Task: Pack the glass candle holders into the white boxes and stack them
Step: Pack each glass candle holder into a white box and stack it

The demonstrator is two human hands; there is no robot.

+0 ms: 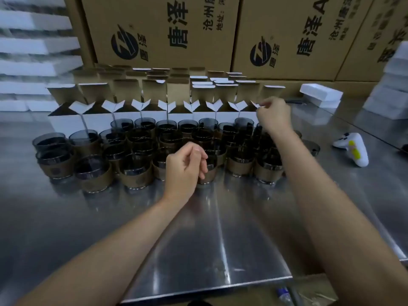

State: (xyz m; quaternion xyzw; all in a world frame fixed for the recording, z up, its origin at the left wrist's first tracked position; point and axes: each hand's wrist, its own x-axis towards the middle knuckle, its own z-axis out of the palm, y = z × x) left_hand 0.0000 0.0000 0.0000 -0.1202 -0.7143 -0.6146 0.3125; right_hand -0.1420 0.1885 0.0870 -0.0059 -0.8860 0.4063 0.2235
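Several dark glass candle holders (135, 171) with brown sleeves stand crowded on the steel table (220, 239). Behind them runs a row of open white boxes (152, 117) with their flaps up. My right hand (272, 114) reaches over the glasses to the box at the row's right end and pinches its small white side flap (255, 104). My left hand (186, 170) hovers over the front glasses with loosely curled fingers and holds nothing.
Large printed brown cartons (165, 29) form a wall behind the boxes. Stacks of white boxes rise at the left (33, 47) and right (395, 85). One closed white box (321, 93) and a white-and-yellow controller (353, 149) lie at the right.
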